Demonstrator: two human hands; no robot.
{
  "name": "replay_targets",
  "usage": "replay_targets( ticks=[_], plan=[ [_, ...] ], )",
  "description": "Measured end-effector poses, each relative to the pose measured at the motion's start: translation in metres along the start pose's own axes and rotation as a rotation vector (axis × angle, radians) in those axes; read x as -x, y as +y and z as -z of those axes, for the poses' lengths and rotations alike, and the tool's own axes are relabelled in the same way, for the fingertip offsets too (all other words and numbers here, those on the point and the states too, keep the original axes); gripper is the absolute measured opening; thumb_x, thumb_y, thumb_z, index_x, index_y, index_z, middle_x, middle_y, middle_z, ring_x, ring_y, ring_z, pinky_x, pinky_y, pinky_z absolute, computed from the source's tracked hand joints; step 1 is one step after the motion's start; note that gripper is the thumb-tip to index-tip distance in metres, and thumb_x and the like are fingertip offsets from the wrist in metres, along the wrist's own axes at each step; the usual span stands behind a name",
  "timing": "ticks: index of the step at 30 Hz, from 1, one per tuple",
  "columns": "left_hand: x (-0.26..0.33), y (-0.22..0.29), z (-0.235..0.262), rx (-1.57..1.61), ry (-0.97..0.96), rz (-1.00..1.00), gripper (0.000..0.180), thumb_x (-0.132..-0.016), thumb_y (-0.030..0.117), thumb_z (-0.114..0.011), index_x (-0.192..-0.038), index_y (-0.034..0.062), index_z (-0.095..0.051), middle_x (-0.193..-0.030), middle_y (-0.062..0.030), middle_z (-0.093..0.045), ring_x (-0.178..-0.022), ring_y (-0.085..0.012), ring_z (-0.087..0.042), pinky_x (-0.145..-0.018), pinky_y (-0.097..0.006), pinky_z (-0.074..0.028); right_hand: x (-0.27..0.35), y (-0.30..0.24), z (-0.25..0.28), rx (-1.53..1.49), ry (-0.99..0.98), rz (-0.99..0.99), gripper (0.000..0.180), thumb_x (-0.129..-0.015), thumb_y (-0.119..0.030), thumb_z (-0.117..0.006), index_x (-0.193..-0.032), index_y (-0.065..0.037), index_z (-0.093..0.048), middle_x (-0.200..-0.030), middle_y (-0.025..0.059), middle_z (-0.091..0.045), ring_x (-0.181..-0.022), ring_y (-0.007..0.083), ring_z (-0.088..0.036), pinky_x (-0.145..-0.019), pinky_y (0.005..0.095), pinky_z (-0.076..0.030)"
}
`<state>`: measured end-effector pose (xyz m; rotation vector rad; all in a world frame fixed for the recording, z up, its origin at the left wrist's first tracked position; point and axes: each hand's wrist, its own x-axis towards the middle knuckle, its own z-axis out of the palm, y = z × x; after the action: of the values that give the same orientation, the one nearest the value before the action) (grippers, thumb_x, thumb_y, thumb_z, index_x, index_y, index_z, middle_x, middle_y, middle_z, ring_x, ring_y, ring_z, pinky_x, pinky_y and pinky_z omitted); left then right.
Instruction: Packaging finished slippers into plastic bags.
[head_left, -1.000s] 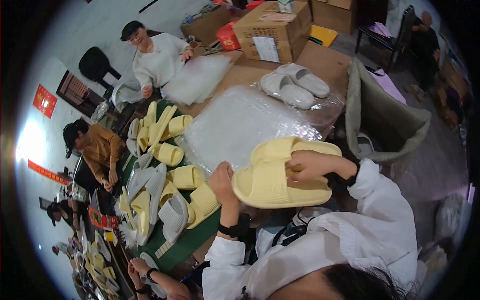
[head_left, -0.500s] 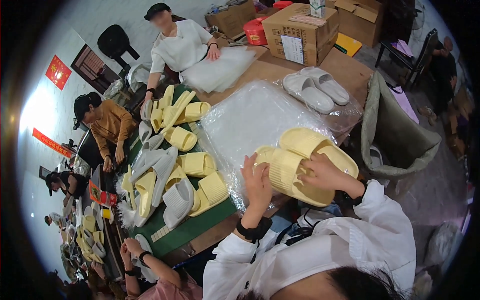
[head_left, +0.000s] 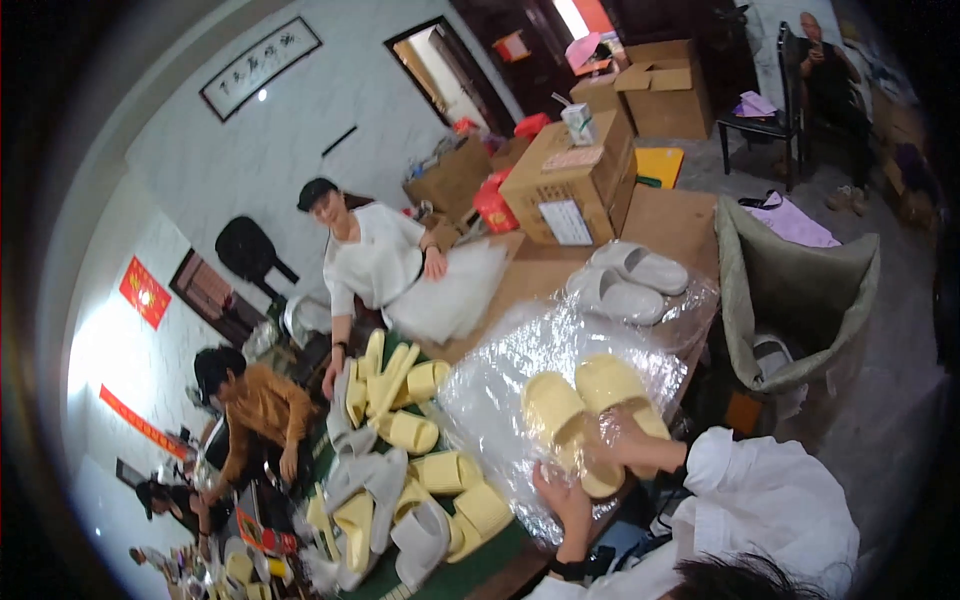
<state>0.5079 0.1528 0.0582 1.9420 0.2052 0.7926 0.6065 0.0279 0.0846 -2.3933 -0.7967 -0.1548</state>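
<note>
A pair of yellow slippers (head_left: 553, 402) lies side by side on the table, toes pointing away from me, under the shiny film of a clear plastic bag (head_left: 500, 377). My right hand (head_left: 622, 432) grips the slippers at their middle, fingers partly hidden by the straps and film. At the near edge of the bag, beside the left slipper's heel, my left hand (head_left: 563, 497) is closed on the film. Beyond the bag, a pair of grey slippers (head_left: 625, 290) rests on a sheet of clear plastic.
Loose yellow and grey slippers (head_left: 420, 535) are heaped to the left. A cardboard box (head_left: 600, 190) stands at the table's far end. An open grey-green sack (head_left: 745, 300) sits right of the table. Opposite, a person in white (head_left: 375, 255) touches a plastic stack; another in orange (head_left: 265, 410) works further left.
The yellow slippers have gone from above the near edge into the plastic bag. My left hand has left the slippers for the film. The view has tilted up, showing more of the room.
</note>
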Motion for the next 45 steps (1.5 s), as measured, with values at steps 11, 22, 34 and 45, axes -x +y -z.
replay_targets(
  ticks=[11, 22, 34, 45],
  plan=[
    [0.004, -0.019, -0.002, 0.103, -0.18, 0.203, 0.064, -0.084, -0.013, -0.04, -0.143, 0.0048, -0.022, -0.133, -0.0245, -0.037, -0.11, -0.0243, -0.05, -0.089, -0.032, -0.045, -0.059, -0.031, -0.018, 0.116, 0.104, -0.041, 0.04, -0.079, -0.03, -0.06, -0.114, -0.012, -0.054, -0.102, 0.0168, -0.058, -0.1, 0.0337, -0.052, -0.087, 0.0443, -0.04],
    [0.014, -0.043, -0.008, 0.475, -0.092, 0.372, 0.067, -0.081, -0.013, -0.046, -0.142, 0.004, -0.024, -0.118, -0.0161, -0.049, -0.084, -0.0168, -0.056, -0.066, -0.024, -0.049, 0.009, -0.017, -0.034, 0.04, 0.222, 0.093, 0.035, -0.082, -0.03, -0.057, -0.107, -0.005, -0.06, -0.1, 0.0181, -0.059, -0.095, 0.0353, -0.056, -0.08, 0.0462, -0.045],
    [0.02, -0.059, -0.022, 0.485, -0.011, 0.223, 0.06, -0.081, -0.008, -0.05, -0.139, -0.001, -0.033, -0.119, -0.0176, -0.049, -0.104, -0.0246, -0.052, -0.085, -0.031, -0.045, 0.036, -0.005, -0.071, -0.004, 0.111, 0.285, 0.042, -0.087, -0.031, -0.053, -0.122, -0.008, -0.052, -0.11, 0.0174, -0.06, -0.1, 0.0334, -0.057, -0.092, 0.0488, -0.039],
    [0.021, -0.059, -0.015, 0.066, -0.111, 0.186, 0.048, -0.093, 0.011, -0.052, -0.137, 0.0005, -0.037, -0.115, -0.0148, -0.051, -0.099, -0.0204, -0.052, -0.084, -0.029, -0.044, 0.032, 0.01, -0.023, -0.265, 0.419, -0.132, 0.018, -0.079, -0.02, -0.06, -0.073, -0.004, -0.061, -0.069, 0.0129, -0.059, -0.066, 0.0326, -0.059, -0.061, 0.0428, -0.047]
  ],
)
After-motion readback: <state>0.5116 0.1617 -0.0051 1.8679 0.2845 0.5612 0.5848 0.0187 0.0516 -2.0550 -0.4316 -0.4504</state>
